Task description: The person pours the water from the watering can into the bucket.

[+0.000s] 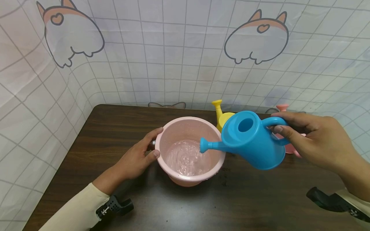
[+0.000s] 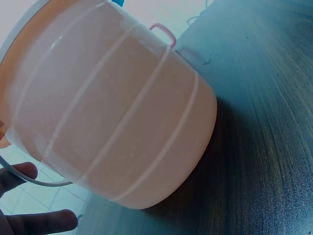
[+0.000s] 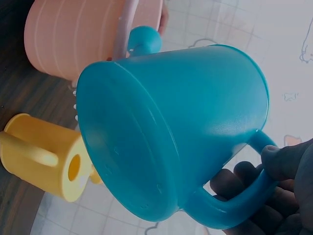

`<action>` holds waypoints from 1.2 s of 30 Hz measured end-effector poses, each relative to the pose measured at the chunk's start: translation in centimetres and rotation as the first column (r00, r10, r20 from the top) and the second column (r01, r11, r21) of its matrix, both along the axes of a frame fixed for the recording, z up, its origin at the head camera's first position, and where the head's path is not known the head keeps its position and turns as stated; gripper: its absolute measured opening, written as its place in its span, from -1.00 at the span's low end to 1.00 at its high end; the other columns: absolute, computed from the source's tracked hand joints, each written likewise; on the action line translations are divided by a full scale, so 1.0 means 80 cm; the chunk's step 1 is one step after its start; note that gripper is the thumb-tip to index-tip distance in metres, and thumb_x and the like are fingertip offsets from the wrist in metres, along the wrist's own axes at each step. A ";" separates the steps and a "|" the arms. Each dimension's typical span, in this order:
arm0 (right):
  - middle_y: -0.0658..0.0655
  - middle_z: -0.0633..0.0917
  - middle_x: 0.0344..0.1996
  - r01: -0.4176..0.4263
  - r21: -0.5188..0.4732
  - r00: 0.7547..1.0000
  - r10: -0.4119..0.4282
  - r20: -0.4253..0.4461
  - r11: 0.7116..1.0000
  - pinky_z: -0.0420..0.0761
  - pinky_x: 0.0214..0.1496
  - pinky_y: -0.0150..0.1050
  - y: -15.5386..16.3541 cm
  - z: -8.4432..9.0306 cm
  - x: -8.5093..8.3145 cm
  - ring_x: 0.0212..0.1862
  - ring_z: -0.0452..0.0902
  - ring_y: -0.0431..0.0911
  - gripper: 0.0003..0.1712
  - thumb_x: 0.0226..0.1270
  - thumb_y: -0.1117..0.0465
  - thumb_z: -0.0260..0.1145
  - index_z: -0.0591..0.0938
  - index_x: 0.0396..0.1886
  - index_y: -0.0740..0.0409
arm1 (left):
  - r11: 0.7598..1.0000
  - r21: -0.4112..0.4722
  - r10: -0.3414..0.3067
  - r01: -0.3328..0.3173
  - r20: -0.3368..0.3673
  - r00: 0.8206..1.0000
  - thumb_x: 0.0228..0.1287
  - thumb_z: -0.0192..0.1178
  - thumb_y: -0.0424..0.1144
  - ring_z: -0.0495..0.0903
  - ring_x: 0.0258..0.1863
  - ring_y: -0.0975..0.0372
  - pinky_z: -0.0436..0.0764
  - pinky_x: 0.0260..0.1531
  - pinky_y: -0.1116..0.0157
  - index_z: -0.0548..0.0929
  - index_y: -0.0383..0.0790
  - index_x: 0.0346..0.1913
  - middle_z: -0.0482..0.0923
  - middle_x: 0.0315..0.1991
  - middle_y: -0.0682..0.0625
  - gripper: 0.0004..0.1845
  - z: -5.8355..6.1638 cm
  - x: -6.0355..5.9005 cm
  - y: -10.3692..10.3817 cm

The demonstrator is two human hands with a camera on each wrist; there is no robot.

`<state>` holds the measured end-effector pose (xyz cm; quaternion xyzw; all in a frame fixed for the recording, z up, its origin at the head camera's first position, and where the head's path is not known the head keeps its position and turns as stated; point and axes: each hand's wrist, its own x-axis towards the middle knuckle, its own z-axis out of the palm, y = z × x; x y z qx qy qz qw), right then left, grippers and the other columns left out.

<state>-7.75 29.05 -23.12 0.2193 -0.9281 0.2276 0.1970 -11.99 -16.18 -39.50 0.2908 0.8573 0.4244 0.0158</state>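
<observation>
A pink bucket (image 1: 173, 128) with rippling water inside stands mid-table; its ribbed outer wall (image 2: 122, 112) fills the left wrist view. My left hand (image 1: 141, 154) holds its left rim, thumb and fingers curled round the edge. My right hand (image 1: 312, 134) grips the handle of a blue watering can (image 1: 251, 141), tilted with its spout (image 1: 206, 146) over the bucket's water. In the right wrist view the blue can's base (image 3: 146, 142) faces the camera, my fingers (image 3: 274, 166) wrapped round its handle.
A yellow watering can (image 1: 221, 117) stands just behind the bucket, also seen as the yellow can (image 3: 44, 161). A pink watering can (image 1: 284, 107) is mostly hidden behind my right hand. The dark wooden table (image 1: 115, 128) is backed by a checked cartoon cloth.
</observation>
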 end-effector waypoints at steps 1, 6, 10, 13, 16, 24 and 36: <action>0.05 0.82 -0.24 0.002 0.001 1.000 -0.002 0.004 1.000 0.48 -0.41 -0.53 0.000 0.000 0.000 -0.19 0.53 -0.68 -0.50 0.17 0.42 0.54 0.77 0.12 0.03 | 1.000 -0.003 0.002 -0.002 -0.003 1.000 0.57 0.00 0.18 0.65 0.09 0.11 0.57 -0.01 -0.08 0.05 0.19 0.63 0.48 0.32 -0.09 -0.30 0.000 0.000 0.000; 0.19 0.81 -0.24 0.012 -0.001 1.000 -0.012 0.024 1.000 0.47 -0.45 -0.52 0.001 0.000 0.002 -0.21 0.49 -0.71 -0.54 0.20 0.41 0.53 0.75 0.12 0.11 | 1.000 -0.013 0.009 -0.009 0.001 1.000 0.57 0.04 0.10 0.65 0.09 0.11 0.57 -0.01 -0.07 0.05 0.20 0.63 0.48 0.31 -0.09 -0.30 0.001 0.001 0.000; 0.22 0.80 -0.21 0.012 -0.007 1.000 -0.012 0.027 1.000 0.46 -0.48 -0.51 0.002 -0.001 0.002 -0.20 0.48 -0.72 -0.53 0.21 0.41 0.52 0.74 0.14 0.15 | 1.000 -0.012 0.007 -0.007 0.006 1.000 0.57 0.05 0.06 0.65 0.09 0.10 0.58 -0.01 -0.09 0.05 0.20 0.63 0.47 0.32 -0.10 -0.30 0.001 0.001 -0.001; 0.22 0.80 -0.18 0.013 -0.008 1.000 -0.012 0.028 1.000 0.46 -0.49 -0.51 0.001 -0.001 0.002 -0.22 0.49 -0.71 -0.52 0.21 0.41 0.52 0.74 0.16 0.15 | 1.000 -0.011 0.005 -0.005 0.011 1.000 0.57 0.06 0.06 0.64 0.10 0.08 0.58 -0.01 -0.11 0.05 0.20 0.63 0.46 0.33 -0.11 -0.30 0.000 0.001 -0.001; 0.20 0.81 -0.20 0.014 -0.009 1.000 -0.014 0.028 1.000 0.47 -0.48 -0.51 0.001 -0.001 0.002 -0.23 0.51 -0.70 -0.52 0.21 0.41 0.52 0.75 0.14 0.12 | 1.000 -0.009 0.003 -0.003 0.013 1.000 0.57 0.05 0.08 0.64 0.10 0.09 0.58 -0.01 -0.11 0.04 0.21 0.63 0.46 0.33 -0.11 -0.31 0.000 0.001 -0.001; 0.12 0.82 -0.22 0.013 0.007 1.000 -0.013 0.002 1.000 0.47 -0.36 -0.56 -0.001 0.004 0.002 -0.16 0.48 -0.73 -0.49 0.18 0.42 0.54 0.76 0.15 0.06 | 1.000 -0.003 0.000 0.000 0.013 1.000 0.58 0.02 0.14 0.64 0.10 0.09 0.58 -0.01 -0.14 0.04 0.21 0.63 0.46 0.33 -0.11 -0.31 0.001 0.001 -0.001; 0.09 0.82 -0.23 0.005 -0.007 1.000 -0.005 0.010 1.000 0.41 -0.53 -0.47 -0.004 0.007 0.001 -0.27 0.54 -0.64 -0.51 0.19 0.41 0.53 0.77 0.13 0.01 | 1.000 -0.009 0.003 -0.003 0.002 1.000 0.57 -0.02 0.20 0.64 0.09 0.10 0.57 -0.01 -0.14 0.03 0.22 0.63 0.47 0.32 -0.09 -0.30 0.001 0.002 -0.001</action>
